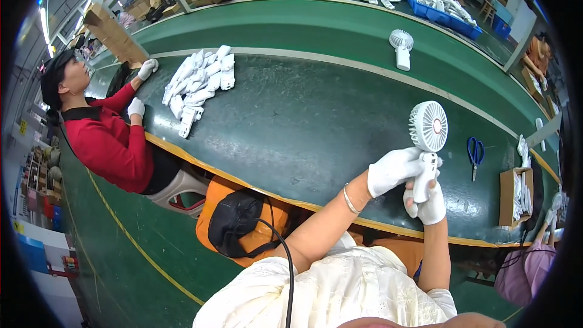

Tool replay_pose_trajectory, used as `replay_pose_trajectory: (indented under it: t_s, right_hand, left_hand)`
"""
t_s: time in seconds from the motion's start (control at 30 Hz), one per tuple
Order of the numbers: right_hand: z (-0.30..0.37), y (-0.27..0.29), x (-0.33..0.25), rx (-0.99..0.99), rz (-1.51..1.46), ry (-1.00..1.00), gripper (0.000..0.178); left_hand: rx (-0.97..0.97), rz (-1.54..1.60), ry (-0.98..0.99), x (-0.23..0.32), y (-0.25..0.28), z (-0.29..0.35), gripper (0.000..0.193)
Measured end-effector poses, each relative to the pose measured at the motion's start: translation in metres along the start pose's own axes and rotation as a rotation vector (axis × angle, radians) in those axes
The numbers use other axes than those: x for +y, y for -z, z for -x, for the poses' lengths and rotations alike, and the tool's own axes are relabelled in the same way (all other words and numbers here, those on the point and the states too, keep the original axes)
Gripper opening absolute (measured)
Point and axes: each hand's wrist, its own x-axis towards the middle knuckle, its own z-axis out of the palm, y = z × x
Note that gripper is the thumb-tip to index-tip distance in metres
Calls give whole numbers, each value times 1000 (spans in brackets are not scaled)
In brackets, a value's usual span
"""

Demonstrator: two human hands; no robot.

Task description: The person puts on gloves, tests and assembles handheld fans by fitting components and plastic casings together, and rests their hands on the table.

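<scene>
A white handheld fan (429, 126) stands upright above the dark green tabletop, its round ringed head facing right. My left hand (392, 172), in a white glove, is closed about the top of the fan's handle, just below the head. Lower down, my right hand (432, 208) wraps the handle from below; its glove leaves some fingertips bare. Both hands grip the same fan, so part of the handle is hidden. To the right of them lie blue-handled scissors (476, 153) on the table.
An open cardboard box (507, 197) with white parts stands at the right. Another white fan (401, 50) lies on the green belt (303, 33). White handle-shaped parts (203, 82) are heaped at the left, near a co-worker in red (109, 140). Beyond stands a blue bin (425, 13).
</scene>
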Motion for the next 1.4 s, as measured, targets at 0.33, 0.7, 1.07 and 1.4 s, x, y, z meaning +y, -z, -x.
replay_pose_trajectory:
  t_s: [0.33, 0.7, 1.07, 1.4]
  right_hand:
    - [-32, -26, -32, -122, 578, 116, 29]
    - [-29, -34, -25, 290, 1023, 142, 34]
    - [-6, 0, -22, -227, -207, -150, 73]
    - [-31, 11, -8, 258, 957, 200, 30]
  left_hand:
    - [303, -602, -127, -5, 14, -7, 48]
    - [385, -542, -125, -33, -4, -18, 36]
    - [227, 215, -18, -21, 5, -14, 44]
    - [408, -379, -85, -32, 7, -23, 32]
